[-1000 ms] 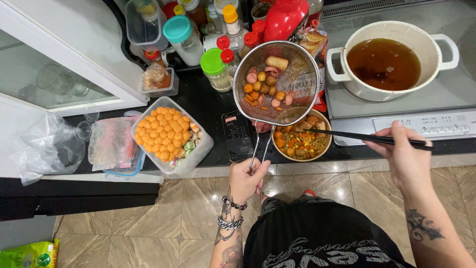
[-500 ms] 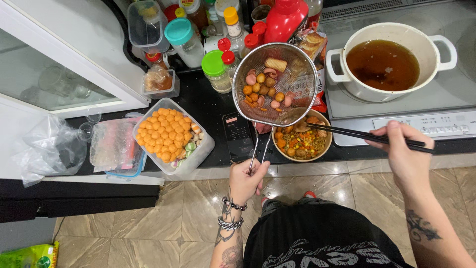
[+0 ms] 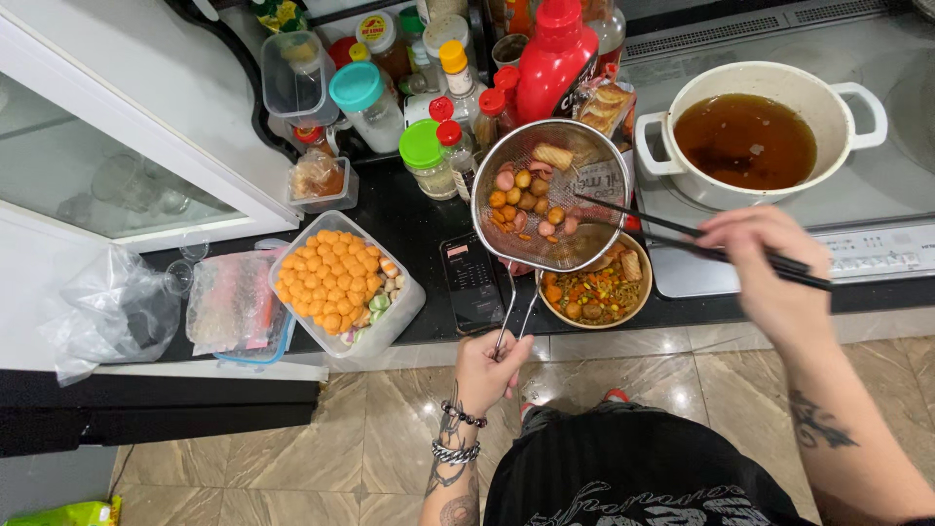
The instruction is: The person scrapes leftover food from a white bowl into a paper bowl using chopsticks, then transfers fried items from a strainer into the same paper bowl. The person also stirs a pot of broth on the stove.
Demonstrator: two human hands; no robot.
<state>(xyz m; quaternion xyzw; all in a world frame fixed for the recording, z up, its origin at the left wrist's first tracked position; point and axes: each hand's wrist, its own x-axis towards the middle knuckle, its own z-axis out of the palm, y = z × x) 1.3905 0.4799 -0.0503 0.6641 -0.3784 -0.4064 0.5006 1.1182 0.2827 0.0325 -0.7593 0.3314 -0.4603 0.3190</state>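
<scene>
Dark kitchen surface [image 3: 409, 219] is carrying jars; left hand [image 3: 492, 365] is clamping the strainer [image 3: 550, 195] handle above the bowl [image 3: 596, 292] — right hand [image 3: 769, 278] is pinching chopsticks [image 3: 682, 237]; tilting slowly, raking pieces gently seems best.

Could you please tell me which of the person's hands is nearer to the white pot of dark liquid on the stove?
Right. The right hand, holding black chopsticks, hovers just below the white pot. The left hand grips the wire strainer handle, farther down and left.
</scene>
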